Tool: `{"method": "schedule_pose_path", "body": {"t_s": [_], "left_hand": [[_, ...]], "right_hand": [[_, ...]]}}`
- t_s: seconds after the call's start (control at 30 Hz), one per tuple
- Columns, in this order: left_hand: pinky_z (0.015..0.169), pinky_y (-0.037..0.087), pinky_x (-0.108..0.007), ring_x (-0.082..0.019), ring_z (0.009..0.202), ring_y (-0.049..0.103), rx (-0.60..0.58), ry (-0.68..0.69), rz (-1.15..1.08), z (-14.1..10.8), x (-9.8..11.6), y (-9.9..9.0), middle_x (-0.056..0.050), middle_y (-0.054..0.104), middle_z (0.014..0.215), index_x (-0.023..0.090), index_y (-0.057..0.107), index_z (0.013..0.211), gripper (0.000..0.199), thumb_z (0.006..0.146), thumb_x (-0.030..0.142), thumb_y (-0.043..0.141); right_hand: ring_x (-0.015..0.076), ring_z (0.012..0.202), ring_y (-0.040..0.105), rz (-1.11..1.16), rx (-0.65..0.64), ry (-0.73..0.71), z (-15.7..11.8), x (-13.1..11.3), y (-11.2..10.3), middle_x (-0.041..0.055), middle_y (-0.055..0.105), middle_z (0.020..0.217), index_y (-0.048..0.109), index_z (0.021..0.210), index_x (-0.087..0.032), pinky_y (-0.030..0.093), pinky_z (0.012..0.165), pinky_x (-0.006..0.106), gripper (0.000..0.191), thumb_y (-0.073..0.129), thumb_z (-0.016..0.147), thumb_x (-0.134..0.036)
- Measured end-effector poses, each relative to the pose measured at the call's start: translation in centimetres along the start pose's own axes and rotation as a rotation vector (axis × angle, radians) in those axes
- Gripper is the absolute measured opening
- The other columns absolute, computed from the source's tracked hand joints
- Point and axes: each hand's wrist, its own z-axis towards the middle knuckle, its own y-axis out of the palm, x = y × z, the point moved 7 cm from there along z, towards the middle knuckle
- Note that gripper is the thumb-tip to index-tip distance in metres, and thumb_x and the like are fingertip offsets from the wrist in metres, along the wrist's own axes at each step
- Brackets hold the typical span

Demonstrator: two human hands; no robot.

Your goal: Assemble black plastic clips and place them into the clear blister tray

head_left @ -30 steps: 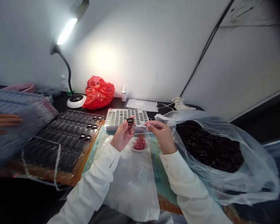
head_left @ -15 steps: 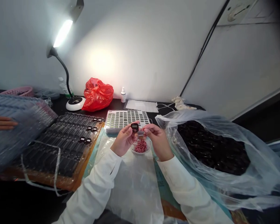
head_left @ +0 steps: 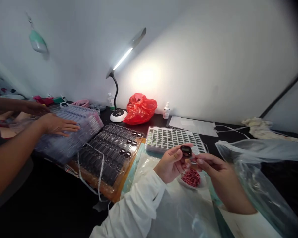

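My left hand [head_left: 171,162] grips a small black device [head_left: 186,151] with a little display, its fingers wrapped round the sides. Close beside it, my right hand [head_left: 217,170] has thumb and forefinger pinched together at the device's right edge; a thin reddish piece seems to show there, too small to make out clearly. Below both hands sits a round white bowl [head_left: 203,185] of short red pieces [head_left: 191,178]. Just behind them lies a white tray [head_left: 151,149] with rows of small greenish-grey rectangles.
Black plastic trays [head_left: 101,153] lie left of centre. Another person's hand [head_left: 58,125] rests on a stack of clear trays [head_left: 72,138]. A lamp [head_left: 118,114], a red bag [head_left: 140,110] and a bottle [head_left: 166,111] stand behind; a plastic bag [head_left: 253,178] is at right.
The view has swung left, so everything sits further right. The other person's arms are now in view, with a hand on the clear trays. My hands still hold the device close together.
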Motion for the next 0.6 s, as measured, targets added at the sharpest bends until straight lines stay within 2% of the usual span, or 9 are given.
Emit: {"method": "schedule_pose_path", "body": {"t_s": [0.2, 0.37, 0.6], "left_hand": [[0.049, 0.036, -0.019, -0.008, 0.057, 0.052, -0.02, 0.005, -0.01, -0.1, -0.1, 0.1, -0.006, 0.063, 0.082, 0.013, 0.069, 0.113, 0.06, 0.064, 0.043, 0.086], [0.049, 0.037, -0.02, -0.008, 0.056, 0.052, -0.016, -0.002, -0.012, 0.0, -0.2, -0.1, -0.006, 0.064, 0.084, 0.013, 0.069, 0.113, 0.063, 0.061, 0.044, 0.087], [0.05, 0.037, -0.02, -0.008, 0.056, 0.052, -0.001, -0.016, -0.05, -0.1, -0.2, 0.0, -0.006, 0.064, 0.082, 0.012, 0.07, 0.111, 0.063, 0.059, 0.042, 0.089]], "right_hand": [[0.0227, 0.071, 0.069, -0.051, -0.01, -0.001, 0.0, -0.4, 0.2, 0.0068, 0.073, 0.079, 0.073, 0.074, -0.021, 0.061, 0.063, 0.031, 0.046, 0.085, 0.053, -0.059], [0.0232, 0.075, 0.07, -0.096, -0.012, -0.017, -0.1, -0.3, -0.1, 0.0052, 0.074, 0.084, 0.073, 0.079, -0.023, 0.061, 0.064, 0.029, 0.042, 0.084, 0.057, -0.056], [0.0261, 0.072, 0.071, -0.185, -0.015, -0.108, -0.1, -1.1, -0.1, 0.0064, 0.074, 0.082, 0.075, 0.078, -0.025, 0.062, 0.06, 0.033, 0.038, 0.082, 0.059, -0.056]]}}
